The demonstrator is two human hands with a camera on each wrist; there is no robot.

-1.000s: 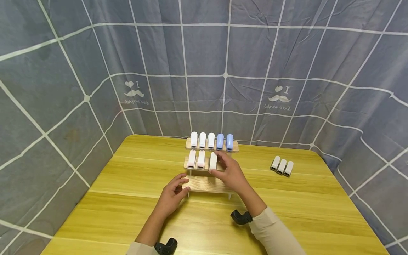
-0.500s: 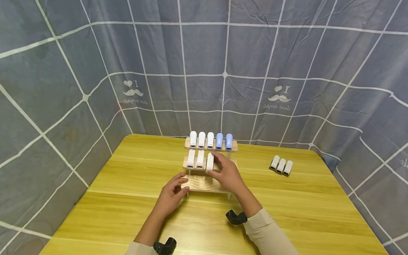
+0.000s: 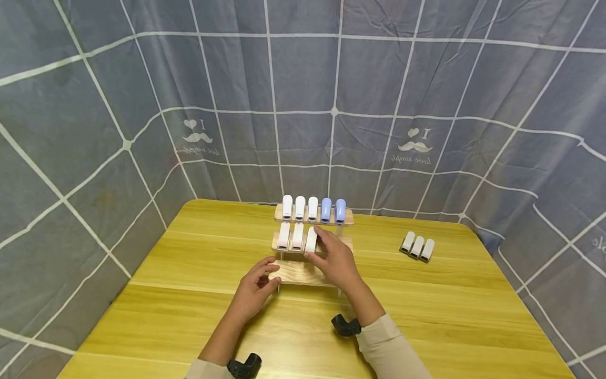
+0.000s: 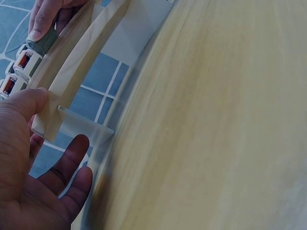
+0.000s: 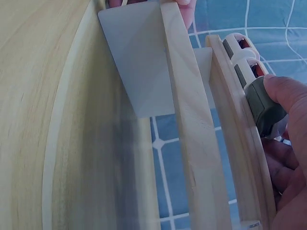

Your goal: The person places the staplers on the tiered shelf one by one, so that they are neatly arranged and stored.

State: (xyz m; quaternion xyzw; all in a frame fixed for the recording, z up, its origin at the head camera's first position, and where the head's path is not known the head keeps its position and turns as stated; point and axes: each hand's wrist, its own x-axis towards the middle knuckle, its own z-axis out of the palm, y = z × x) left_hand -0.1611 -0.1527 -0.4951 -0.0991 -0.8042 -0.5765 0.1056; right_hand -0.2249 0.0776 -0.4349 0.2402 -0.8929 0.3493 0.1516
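Observation:
A three-tier wooden display stand [image 3: 303, 272] with clear side supports stands on the table. My left hand [image 3: 253, 289] holds the left end of its lowest step, thumb at the edge [image 4: 52, 117], two fingers spread away from it. My right hand [image 3: 336, 261] pinches a small white stapler [image 3: 310, 240] with a dark grey base [image 5: 261, 106] at the middle step. Two pink-and-white staplers [image 3: 291, 236] are beside it to the left. On the top step sit three white staplers [image 3: 300, 208] and two blue staplers [image 3: 333, 210].
Three more white staplers [image 3: 417, 246] with dark bases lie side by side on the wooden table [image 3: 189, 295], right of the stand. A grey curtain [image 3: 303, 137] with white grid lines surrounds the table's back and sides. Black wrist cameras [image 3: 346, 326] are strapped to both wrists.
My right hand has shifted the held white stapler a little left, closer to the pink-and-white pair. My left hand has stayed at the stand's lowest step.

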